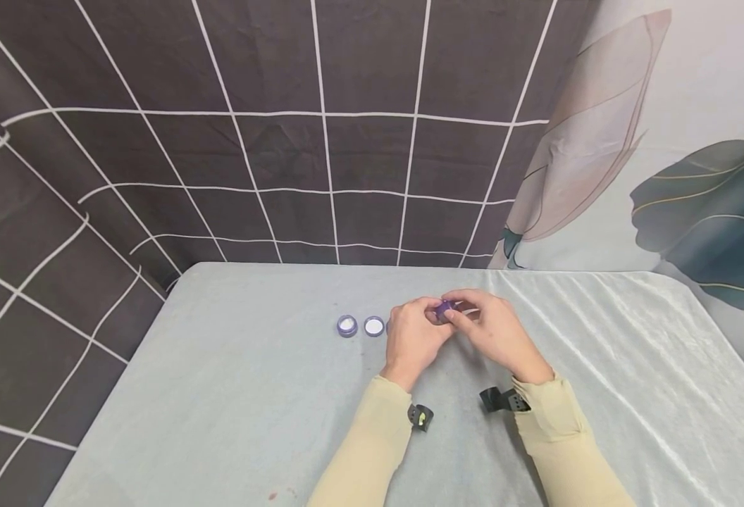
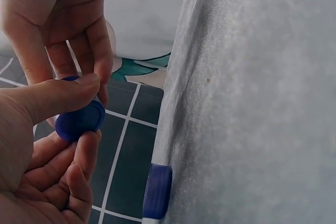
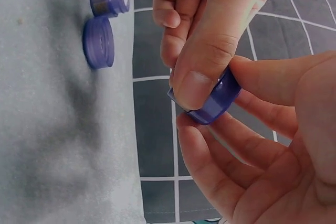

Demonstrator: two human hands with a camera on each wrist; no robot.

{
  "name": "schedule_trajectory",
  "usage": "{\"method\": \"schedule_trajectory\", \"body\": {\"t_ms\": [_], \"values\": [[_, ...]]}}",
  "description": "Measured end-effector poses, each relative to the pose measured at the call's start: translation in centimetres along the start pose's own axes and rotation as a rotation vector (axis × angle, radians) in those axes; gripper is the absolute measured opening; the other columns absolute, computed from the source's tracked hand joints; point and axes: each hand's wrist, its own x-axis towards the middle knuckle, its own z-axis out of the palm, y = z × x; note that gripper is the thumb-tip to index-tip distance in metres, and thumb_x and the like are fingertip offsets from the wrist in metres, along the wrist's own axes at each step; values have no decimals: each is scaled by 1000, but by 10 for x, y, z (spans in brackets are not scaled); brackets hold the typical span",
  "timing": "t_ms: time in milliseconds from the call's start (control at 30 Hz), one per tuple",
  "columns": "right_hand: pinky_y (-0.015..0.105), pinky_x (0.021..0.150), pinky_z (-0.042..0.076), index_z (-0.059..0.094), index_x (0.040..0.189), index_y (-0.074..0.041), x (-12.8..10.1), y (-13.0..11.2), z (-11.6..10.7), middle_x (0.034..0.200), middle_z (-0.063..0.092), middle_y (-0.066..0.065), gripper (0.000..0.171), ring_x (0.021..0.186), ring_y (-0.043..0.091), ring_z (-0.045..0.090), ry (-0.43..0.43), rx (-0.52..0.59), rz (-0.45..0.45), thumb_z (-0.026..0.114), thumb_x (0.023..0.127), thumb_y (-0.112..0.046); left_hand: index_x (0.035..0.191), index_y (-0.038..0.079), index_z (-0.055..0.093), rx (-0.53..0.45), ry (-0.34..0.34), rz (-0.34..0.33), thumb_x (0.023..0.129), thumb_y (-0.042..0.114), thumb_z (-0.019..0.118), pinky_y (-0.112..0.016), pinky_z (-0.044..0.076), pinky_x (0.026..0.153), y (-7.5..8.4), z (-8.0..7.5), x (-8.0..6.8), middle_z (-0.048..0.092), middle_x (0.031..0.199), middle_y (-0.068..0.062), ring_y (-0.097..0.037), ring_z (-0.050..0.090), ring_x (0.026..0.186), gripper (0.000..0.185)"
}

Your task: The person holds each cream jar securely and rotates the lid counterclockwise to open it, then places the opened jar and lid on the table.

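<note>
Hands meet at the middle of the head view, above the pale cloth-covered table (image 1: 232, 394). The left hand (image 1: 413, 336) and the right hand (image 1: 495, 331) both pinch one small purple jar (image 1: 444, 308), which is held off the table between their fingertips. In the right wrist view the jar (image 3: 215, 100) sits at centre frame, the left thumb pressed on its rim and the right hand's fingers curled under and around it. In the left wrist view the same jar (image 2: 80, 120) shows at middle left, gripped between the left thumb and curled fingers (its round face turned toward the camera). Two more purple jars (image 1: 347, 326) (image 1: 375, 326) stand side by side on the cloth, just left of the hands.
</note>
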Motion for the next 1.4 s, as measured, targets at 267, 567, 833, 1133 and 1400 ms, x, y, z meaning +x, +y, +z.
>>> {"method": "schedule_trajectory", "body": {"t_ms": [267,567,833,1133,1400], "values": [[42,77,58,64,126,2,0,0,-1,113,71,20,36,88,30,73,11,10,13,70,94,-14,100,15,80,-24,-9,-17,73,28,87,-25,52,72,1,0,1,75,85,5,-9,68,78,31],[45,76,57,64,125,1,1,1,2,104,73,15,40,86,27,72,61,-60,48,68,96,-27,96,17,80,-26,0,-1,72,29,88,-25,48,66,2,0,1,69,72,9,-3,59,67,28],[39,72,55,67,120,1,1,1,4,95,74,10,39,80,22,71,88,-80,65,69,95,-29,95,17,79,-11,-2,4,72,29,88,-28,47,69,3,-1,0,67,70,8,-4,57,65,27],[34,68,50,73,111,-4,-1,4,8,83,71,0,35,73,13,64,111,-134,51,71,93,-34,98,17,79,-16,0,-15,70,25,87,-29,48,72,2,-1,0,69,76,10,-5,61,72,30],[37,69,49,74,109,-5,-1,2,8,77,69,-2,35,71,14,62,116,-171,37,71,93,-37,99,17,79,0,-8,-19,72,23,85,-31,51,75,3,0,-1,75,89,7,-13,68,82,29]]}}
